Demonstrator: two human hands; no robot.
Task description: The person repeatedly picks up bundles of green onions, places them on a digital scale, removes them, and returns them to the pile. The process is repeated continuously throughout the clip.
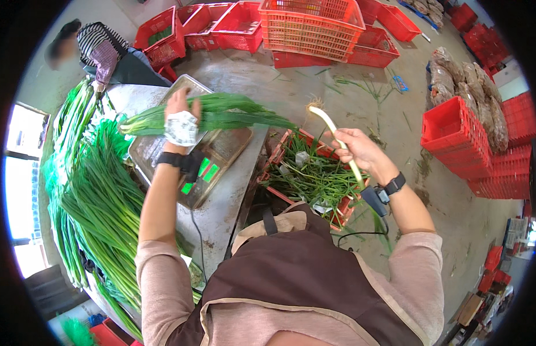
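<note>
the left forearm rises from the lower left of the frame toward upper centre-left, bare below a pushed-up sleeve, a dark band and small device on the wrist. the left hand is palm-down, fingers curled forward, its back wrapped in white. the right forearm angles up from the lower right; the right hand, right of centre, is closed in a fist, a dark band on its wrist.

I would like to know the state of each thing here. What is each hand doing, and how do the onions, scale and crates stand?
left hand: resting on the onion bunch
onion bunch: lying across the scale
scale: on the table, loaded
right hand: closed around a single onion
single onion: held up, root end upward
crate under it: holds green scraps
crate stack: top crate empty
</note>
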